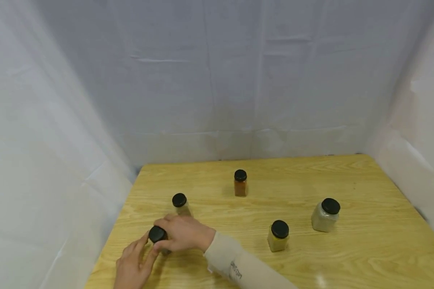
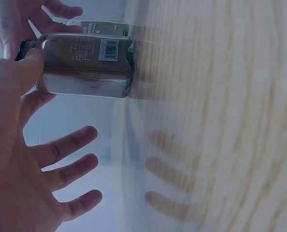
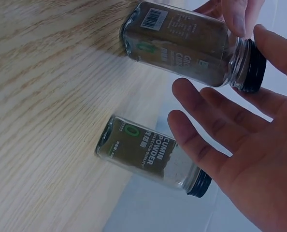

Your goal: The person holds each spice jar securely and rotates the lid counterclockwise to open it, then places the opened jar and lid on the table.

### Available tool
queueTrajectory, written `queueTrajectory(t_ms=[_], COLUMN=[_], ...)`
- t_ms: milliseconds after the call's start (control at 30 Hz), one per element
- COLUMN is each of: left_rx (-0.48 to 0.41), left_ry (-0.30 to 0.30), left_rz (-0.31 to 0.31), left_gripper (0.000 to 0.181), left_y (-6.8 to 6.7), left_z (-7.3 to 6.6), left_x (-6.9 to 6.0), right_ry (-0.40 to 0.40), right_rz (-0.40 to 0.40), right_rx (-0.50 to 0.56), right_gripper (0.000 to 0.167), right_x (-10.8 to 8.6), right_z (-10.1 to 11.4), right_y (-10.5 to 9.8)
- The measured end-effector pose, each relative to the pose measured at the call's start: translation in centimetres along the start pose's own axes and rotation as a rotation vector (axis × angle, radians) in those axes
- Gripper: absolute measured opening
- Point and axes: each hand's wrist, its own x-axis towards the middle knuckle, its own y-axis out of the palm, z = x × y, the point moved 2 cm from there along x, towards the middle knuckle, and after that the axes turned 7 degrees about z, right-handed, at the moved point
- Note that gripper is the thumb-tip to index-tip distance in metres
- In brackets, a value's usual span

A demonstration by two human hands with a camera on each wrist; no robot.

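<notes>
Upright at the near left of the wooden table (image 1: 379,257), base seemingly on the wood: a glass jar (image 3: 187,42) of brown powder, clasped near its neck between thumb and forefinger of the left hand (image 1: 133,263), with the other three fingers spread wide. Around its black cap (image 3: 254,66), thumb and forefinger of the right hand (image 1: 185,233), remaining fingers loosely extended. On the glass, faint pale print with "CUMIN" just readable, a barcode (image 3: 154,19) and small lines too blurred to read. Just beyond, upright and apart: a second jar (image 3: 148,152), clearly lettered "CUMIN POWDER", with "SELECTION QUALITY" in smaller letters, Chinese characters and a green ring (image 3: 131,129). Farther right, three more with black tops: an orange-brown jar (image 1: 240,188) toward the back, a yellow jar (image 1: 277,242) nearer, a wider pale jar (image 1: 323,219) rightmost, no label readable. Along the right sleeve (image 1: 251,267), dark lettering (image 1: 236,269), too small to read.
</notes>
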Motion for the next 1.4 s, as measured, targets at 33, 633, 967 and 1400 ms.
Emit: queueTrajectory(t_ms=[33,633,967,1400], left_rx=[0.0,0.019,0.006,0.01], left_ry=[0.0,0.002,-0.001,0.029], left_rz=[0.001,0.004,0.011,-0.016], left_gripper=[0.068,0.067,0.07,0.065], left_y=[0.0,-0.1,0.0,0.1], left_z=[0.0,-0.2,-0.1,-0.1], left_x=[0.0,-0.1,-0.1,0.0], right_ry=[-0.004,0.069,0.094,-0.012], right_rz=[0.001,-0.066,-0.066,0.022], right_rx=[-0.005,-0.055,0.015,0.044], right_gripper=[0.066,0.068,0.058,0.064], right_x=[0.0,-0.1,-0.5,-0.4], right_z=[0.0,0.1,-0.7,-0.6], right_y=[0.1,-0.2,-0.2,-0.5])
